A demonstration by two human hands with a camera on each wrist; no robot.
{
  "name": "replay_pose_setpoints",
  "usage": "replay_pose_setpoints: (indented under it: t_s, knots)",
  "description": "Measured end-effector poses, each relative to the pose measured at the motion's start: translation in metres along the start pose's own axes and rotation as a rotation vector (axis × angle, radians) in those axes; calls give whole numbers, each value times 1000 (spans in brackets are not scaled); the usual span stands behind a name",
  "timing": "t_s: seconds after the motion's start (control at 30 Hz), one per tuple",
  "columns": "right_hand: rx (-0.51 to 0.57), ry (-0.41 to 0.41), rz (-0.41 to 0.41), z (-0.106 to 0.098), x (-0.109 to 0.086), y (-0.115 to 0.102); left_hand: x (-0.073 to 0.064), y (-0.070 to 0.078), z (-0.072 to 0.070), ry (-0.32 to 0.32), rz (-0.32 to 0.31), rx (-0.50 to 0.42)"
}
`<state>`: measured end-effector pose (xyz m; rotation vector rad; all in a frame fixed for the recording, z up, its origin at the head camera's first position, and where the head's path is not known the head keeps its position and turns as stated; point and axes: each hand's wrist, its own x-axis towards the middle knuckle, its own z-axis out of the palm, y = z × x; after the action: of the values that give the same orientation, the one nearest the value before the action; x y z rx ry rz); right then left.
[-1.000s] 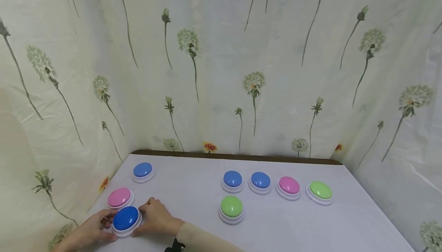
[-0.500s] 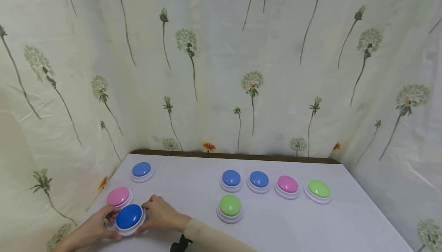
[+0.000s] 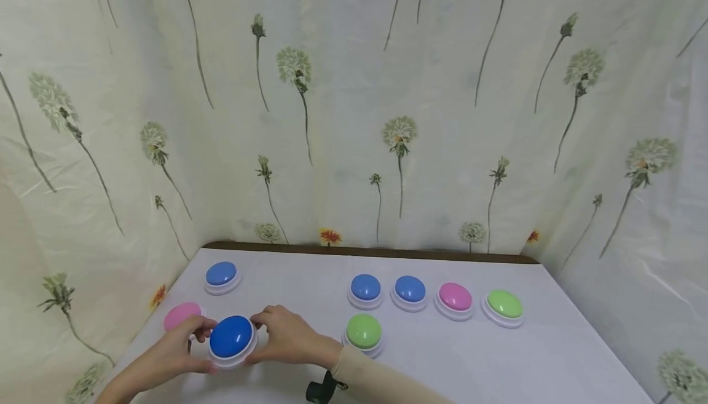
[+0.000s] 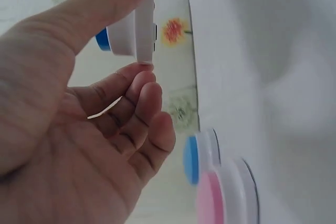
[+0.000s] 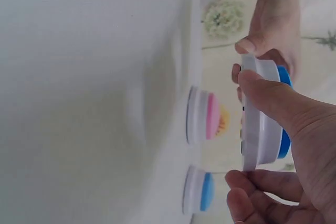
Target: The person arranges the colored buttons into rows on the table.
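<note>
A blue push button point(image 3: 231, 335) with a white round base is held up off the white table between my two hands. On its left side, my left hand point(image 3: 168, 355) pinches the base with thumb and fingertips. My right hand point(image 3: 293, 337) grips the opposite side of the base in the same manner. In the right wrist view, the button's base point(image 5: 253, 124) is seen edge-on, apart from the tabletop. Just behind my left hand stands a pink button point(image 3: 181, 313), partly covered by that hand.
Farther back on the left sits another blue button point(image 3: 221, 273). A row to the right has two blue buttons point(image 3: 365, 287), a pink button point(image 3: 455, 296) and a green button point(image 3: 505, 303). Near my right forearm is a green button point(image 3: 364, 330). Flowered cloth point(image 3: 343, 84) encloses the table point(image 3: 525, 361).
Both hands have lifted the blue button and carried it to the right, away from the pink button. The other buttons stay in place; the view shifts slightly.
</note>
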<state>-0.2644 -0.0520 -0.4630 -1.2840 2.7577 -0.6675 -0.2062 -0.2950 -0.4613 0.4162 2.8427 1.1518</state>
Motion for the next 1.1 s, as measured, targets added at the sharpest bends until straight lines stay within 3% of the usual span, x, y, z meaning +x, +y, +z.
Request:
replay_pose_setpoints:
  t_s: [0.23, 0.43, 0.6, 0.73, 0.83, 0.97, 1.1]
  knots:
    - [-18, 30, 11, -26, -36, 19, 16, 37, 18, -74, 2, -21]
    - [-22, 70, 14, -45, -75, 38, 31, 67, 44, -100, 67, -33]
    - [-15, 57, 96, -57, -107, 49, 39, 88, 69, -117, 153, -35]
    - [18, 33, 189, -65, -135, 58, 46, 105, 92, -167, 147, -64]
    - [27, 35, 208, -70, -156, 64, 51, 119, 108, -211, 143, -95]
    - [46, 23, 242, -75, -186, 73, 54, 137, 131, -246, 190, -119]
    - [77, 6, 274, -81, -215, 85, 56, 155, 157, -264, 191, -102]
